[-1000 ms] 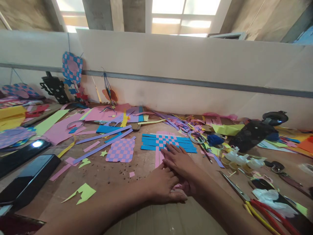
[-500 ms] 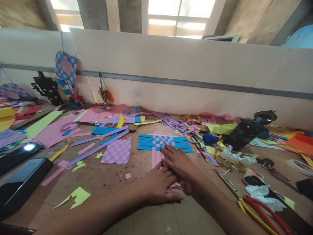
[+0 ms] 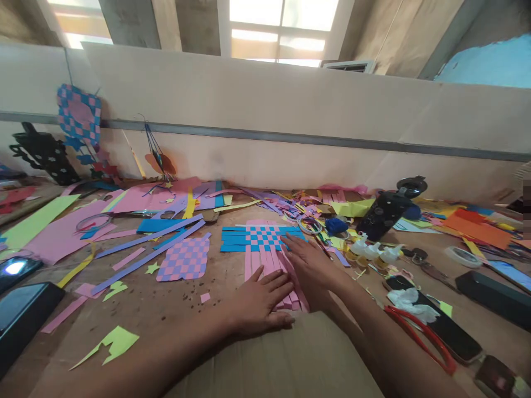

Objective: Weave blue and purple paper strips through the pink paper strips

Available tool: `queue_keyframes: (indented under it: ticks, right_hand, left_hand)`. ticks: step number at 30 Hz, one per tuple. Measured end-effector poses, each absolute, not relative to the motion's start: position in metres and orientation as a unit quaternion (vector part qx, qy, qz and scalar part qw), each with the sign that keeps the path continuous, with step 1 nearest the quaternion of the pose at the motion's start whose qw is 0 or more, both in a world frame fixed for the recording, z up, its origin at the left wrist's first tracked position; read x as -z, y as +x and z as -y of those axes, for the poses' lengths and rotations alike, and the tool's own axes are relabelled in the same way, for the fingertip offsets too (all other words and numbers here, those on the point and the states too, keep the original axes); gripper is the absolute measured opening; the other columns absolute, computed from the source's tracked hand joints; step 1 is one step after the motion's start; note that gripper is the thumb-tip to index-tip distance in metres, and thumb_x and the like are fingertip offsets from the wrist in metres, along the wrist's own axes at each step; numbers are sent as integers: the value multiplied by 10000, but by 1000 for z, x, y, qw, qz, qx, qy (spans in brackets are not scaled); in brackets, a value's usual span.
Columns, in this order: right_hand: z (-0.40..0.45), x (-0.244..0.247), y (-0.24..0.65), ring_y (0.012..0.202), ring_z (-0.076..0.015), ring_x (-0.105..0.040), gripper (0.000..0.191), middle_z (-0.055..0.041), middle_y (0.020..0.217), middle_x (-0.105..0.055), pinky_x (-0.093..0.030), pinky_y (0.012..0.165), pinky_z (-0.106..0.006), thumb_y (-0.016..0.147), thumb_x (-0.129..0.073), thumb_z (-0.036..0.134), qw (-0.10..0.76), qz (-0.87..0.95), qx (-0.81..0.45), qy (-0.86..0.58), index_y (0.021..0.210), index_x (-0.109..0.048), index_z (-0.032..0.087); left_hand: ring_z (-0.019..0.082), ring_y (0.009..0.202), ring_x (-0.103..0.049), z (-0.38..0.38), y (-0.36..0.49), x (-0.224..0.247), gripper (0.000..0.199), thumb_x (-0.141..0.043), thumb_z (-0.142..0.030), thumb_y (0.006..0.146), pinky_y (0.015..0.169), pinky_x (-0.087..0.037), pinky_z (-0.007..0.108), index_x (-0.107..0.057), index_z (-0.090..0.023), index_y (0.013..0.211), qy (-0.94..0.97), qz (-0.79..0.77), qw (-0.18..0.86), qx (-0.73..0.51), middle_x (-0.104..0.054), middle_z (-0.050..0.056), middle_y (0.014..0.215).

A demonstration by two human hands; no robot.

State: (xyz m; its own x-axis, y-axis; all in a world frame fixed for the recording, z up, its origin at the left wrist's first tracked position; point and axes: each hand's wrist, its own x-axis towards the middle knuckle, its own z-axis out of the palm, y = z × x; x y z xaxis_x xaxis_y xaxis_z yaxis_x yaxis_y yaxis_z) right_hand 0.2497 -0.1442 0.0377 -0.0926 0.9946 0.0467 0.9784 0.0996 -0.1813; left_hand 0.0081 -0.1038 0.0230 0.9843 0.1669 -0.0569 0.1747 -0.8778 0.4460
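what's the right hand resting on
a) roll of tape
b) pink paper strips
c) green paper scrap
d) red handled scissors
b, the right hand lies flat across the loose pink strips coming out of the pink and blue paper weave.

a pink-and-purple checkered paper mat (image 3: 183,258) lies flat — off to the right, red plier handles (image 3: 415,337) rest across a black phone (image 3: 452,337), near a roll of tape (image 3: 463,256).
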Motion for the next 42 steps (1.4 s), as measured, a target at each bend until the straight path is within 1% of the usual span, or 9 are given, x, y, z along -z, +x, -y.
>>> queue_keyframes:
  ticks: [7, 11, 15, 19, 22, 28, 31, 36, 42]
  right_hand:
    - [190, -35, 251, 1567, -271, -397, 549, -39, 1685, -436, -314, 1269, -548, 1076, -363, 421, 57, 730, -101, -673, 1593, -514, 316]
    - [197, -23, 250, 1564, -279, -404, 549, -54, 1684, -433, -318, 1272, -560, 1071, -387, 428, 66, 732, -91, -672, 1588, -524, 306]
    - [194, -5, 264, 1514, -321, -479, 553, -82, 1641, -498, -411, 1223, -582, 1043, -426, 503, 88, 749, -87, -651, 1511, -624, 284]
    - [192, -1, 272, 1457, -352, -543, 545, -89, 1544, -616, -450, 1191, -602, 1036, -418, 557, 181, 749, -50, -635, 1447, -682, 314]
    - [196, -11, 267, 1396, -359, -602, 521, -76, 1477, -675, -492, 1160, -582, 1035, -416, 592, 218, 734, -66, -639, 1339, -752, 336]
    - [201, -27, 254, 1293, -380, -679, 543, -100, 1384, -735, -570, 1069, -529, 1014, -433, 618, 245, 719, -81, -645, 1245, -799, 289]
    - [201, -30, 253, 1296, -376, -678, 530, -108, 1404, -725, -576, 1052, -482, 1025, -445, 584, 235, 734, -96, -630, 1257, -791, 257]
    - [200, -24, 256, 1256, -404, -691, 539, -130, 1361, -747, -560, 1044, -536, 1012, -464, 591, 249, 723, -85, -638, 1251, -793, 238]
    - [198, -26, 262, 1145, -388, -737, 452, -123, 1249, -796, -599, 955, -498, 971, -532, 566, 278, 728, -92, -619, 1159, -821, 272]
  left_hand:
    - [299, 1656, -124, 102, 8, -29, 797, -231, -740, 1057, 1328, -28, 615, -208, -286, 1711, 966, -95, 241, 17, -158, 95, 1766]
    - [288, 1651, -160, 108, 9, -40, 791, -276, -729, 1060, 1331, -3, 593, -266, -259, 1697, 968, -95, 233, 7, -220, 92, 1756]
    - [258, 1641, -213, 104, 4, -55, 665, -351, -632, 1093, 1332, -1, 580, -366, -281, 1656, 971, -110, 212, -20, -301, 53, 1739]
    - [264, 1517, -466, 68, -23, -75, 478, -499, -507, 1069, 1300, -232, 522, -588, -321, 1500, 957, -217, 181, -59, -571, 16, 1588]
    - [277, 1294, -650, 31, -62, -87, 390, -535, -374, 1033, 1126, -460, 416, -702, -258, 1365, 907, -392, 120, -97, -732, 62, 1378]
    - [341, 1259, -656, -19, -140, -89, 404, -622, -248, 935, 1034, -515, 424, -706, -174, 1323, 772, -636, 21, -2, -727, 158, 1347]
    - [344, 1205, -687, -26, -159, -83, 398, -671, -172, 846, 1005, -534, 417, -741, -176, 1238, 745, -666, 24, 31, -750, 170, 1290]
    - [330, 1146, -712, -30, -164, -75, 318, -598, -205, 894, 977, -538, 409, -759, -204, 1168, 734, -677, 33, 35, -783, 139, 1222]
    - [323, 1082, -720, -30, -163, -80, 271, -576, -249, 899, 898, -525, 371, -778, -202, 1073, 744, -668, 28, 5, -799, 132, 1142]
